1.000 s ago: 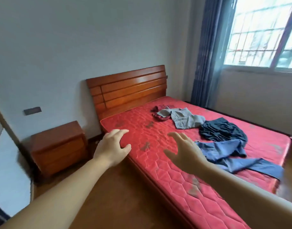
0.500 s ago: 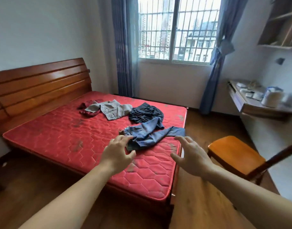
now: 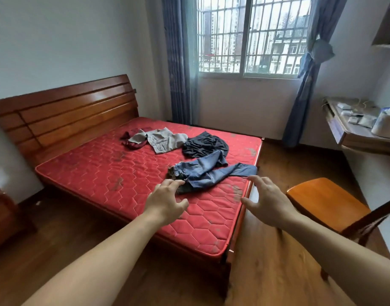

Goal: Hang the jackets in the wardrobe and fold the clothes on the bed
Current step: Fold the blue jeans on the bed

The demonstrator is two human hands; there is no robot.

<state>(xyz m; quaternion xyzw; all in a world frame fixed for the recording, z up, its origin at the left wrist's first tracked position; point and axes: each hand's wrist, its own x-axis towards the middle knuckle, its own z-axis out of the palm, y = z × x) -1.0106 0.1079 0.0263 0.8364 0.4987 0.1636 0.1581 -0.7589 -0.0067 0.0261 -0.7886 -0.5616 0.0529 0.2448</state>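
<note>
Clothes lie scattered on the red mattress of the bed (image 3: 114, 173): blue jeans (image 3: 208, 171) nearest the foot corner, a dark blue garment (image 3: 204, 145) just behind them, a grey piece (image 3: 165, 140) and a maroon one (image 3: 132, 141) farther toward the headboard (image 3: 66, 111). I see my left hand (image 3: 165, 200) above the mattress, fingers spread and empty, its fingertips right at the jeans' waistband, though I cannot tell whether they touch. My right hand (image 3: 268, 200) hovers spread wide and empty at the bed's foot edge, just short of a jeans leg, with a wooden chair (image 3: 326, 202) beyond the bed's foot.
</note>
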